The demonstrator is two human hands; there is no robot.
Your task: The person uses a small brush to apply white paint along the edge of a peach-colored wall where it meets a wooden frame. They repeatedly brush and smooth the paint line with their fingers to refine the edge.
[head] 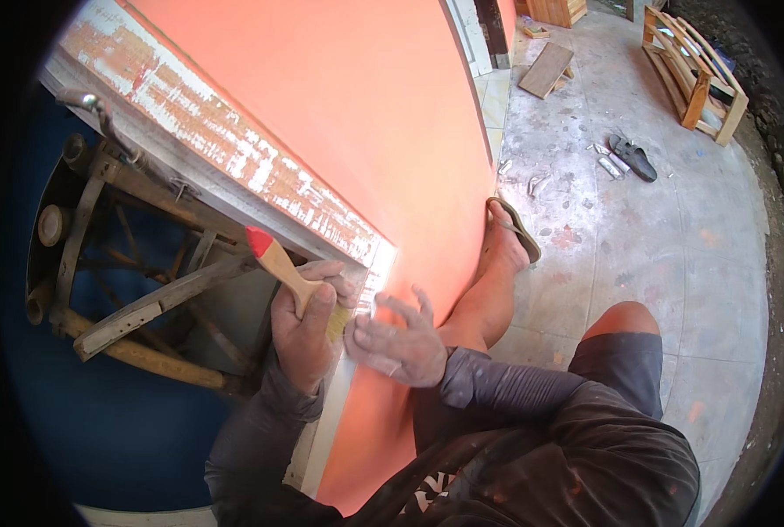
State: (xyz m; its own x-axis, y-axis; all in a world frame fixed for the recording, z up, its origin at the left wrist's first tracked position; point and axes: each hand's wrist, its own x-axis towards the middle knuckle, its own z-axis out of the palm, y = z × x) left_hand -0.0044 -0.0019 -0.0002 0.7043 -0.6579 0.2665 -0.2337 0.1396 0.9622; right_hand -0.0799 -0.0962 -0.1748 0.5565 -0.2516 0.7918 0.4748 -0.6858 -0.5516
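Note:
My left hand (305, 323) grips a paintbrush (286, 270) by its wooden handle, the red tip pointing up and left. Its pale bristles (339, 321) point down toward my right hand (398, 342). That hand is slightly blurred, its fingers apart and close beside the bristles; whether they touch is hard to tell. Both hands are over the corner of a wooden window frame (234, 141), whose white paint is patchy over bare brown wood. A metal window handle (105, 125) juts from the frame's inner side.
An orange wall (326, 99) adjoins the frame. Through the opening stands a bamboo and wood structure (168, 296). On the concrete floor (629, 263) lie a dark sandal (632, 158), crumpled scraps (540, 184), a small plank stool (547, 69) and a slatted wooden rack (695, 79).

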